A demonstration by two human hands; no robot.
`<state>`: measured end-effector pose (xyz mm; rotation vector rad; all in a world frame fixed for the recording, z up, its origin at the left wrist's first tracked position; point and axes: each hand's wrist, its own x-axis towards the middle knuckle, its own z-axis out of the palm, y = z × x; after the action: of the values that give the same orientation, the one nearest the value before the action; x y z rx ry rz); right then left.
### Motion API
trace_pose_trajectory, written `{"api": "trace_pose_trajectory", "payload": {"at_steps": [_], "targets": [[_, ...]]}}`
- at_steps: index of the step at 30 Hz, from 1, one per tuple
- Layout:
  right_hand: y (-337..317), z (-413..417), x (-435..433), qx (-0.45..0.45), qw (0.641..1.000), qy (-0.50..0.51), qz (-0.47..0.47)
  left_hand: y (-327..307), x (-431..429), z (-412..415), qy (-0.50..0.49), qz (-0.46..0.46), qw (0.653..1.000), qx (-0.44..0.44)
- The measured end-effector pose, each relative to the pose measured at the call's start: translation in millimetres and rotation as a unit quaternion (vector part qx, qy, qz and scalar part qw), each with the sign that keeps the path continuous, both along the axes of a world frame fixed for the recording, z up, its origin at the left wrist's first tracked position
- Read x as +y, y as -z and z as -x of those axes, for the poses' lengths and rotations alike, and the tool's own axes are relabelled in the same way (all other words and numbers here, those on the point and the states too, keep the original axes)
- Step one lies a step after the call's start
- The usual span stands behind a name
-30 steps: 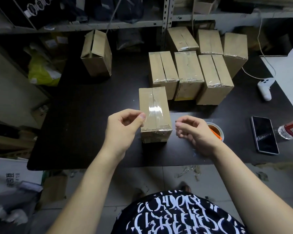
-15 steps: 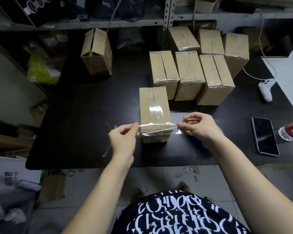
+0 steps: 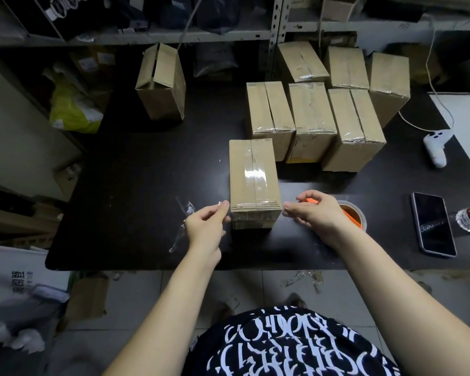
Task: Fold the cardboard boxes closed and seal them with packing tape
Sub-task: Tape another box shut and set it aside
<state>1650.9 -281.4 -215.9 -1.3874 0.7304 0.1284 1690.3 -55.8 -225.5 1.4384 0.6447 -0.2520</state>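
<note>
near box (image 3: 254,183) standing on the black table (image 3: 120,213), close to the front edge, long seam already under clear tape. tape strip (image 3: 255,205) laid across the near end of the top. left hand (image 3: 205,226) at the left side of the box, thumb and forefinger pinching the left end of the strip, with loose crumpled film (image 3: 186,210) hanging just beside. right hand (image 3: 314,213) just right of the box, fingers curled around an orange thing (image 3: 308,200); cannot tell whether touching the strip as well.

for a good seal, probably: pull both ends down tight and level, press flat onto the side walls, then rub along the top edge to push out wrinkles. better to keep the loose film away from the sticky side.

sealed boxes (image 3: 312,123) just behind the far right corner, tape roll (image 3: 352,215) directly behind the right hand, phone (image 3: 432,223) further right — little space there. more room on the left side of the table, so safer to slide or turn the box that way, not toward the front edge.
</note>
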Motion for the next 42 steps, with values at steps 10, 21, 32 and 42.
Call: {"api": "trace_pose_trajectory", "payload": {"at_steps": [10, 21, 32, 42], "targets": [[42.1, 9.5, 14.9, 0.039, 0.989, 0.040, -0.137, 19.1, 2.6, 3.3, 0.087, 0.003, 0.993, 0.074], [22.0, 25.9, 20.8, -0.190, 0.954, -0.066, 0.223, 27.4, 25.4, 1.1, 0.238, -0.271, 0.849, -0.386], [26.9, 26.1, 18.8, -0.309, 0.866, -0.115, 0.377, 24.6, 31.3, -6.8, 0.312, -0.266, 0.760, -0.504], [35.9, 33.3, 18.3, -0.333, 0.853, -0.097, 0.390, 39.3, 21.6, -2.9, 0.265, -0.289, 0.750, -0.533]]}}
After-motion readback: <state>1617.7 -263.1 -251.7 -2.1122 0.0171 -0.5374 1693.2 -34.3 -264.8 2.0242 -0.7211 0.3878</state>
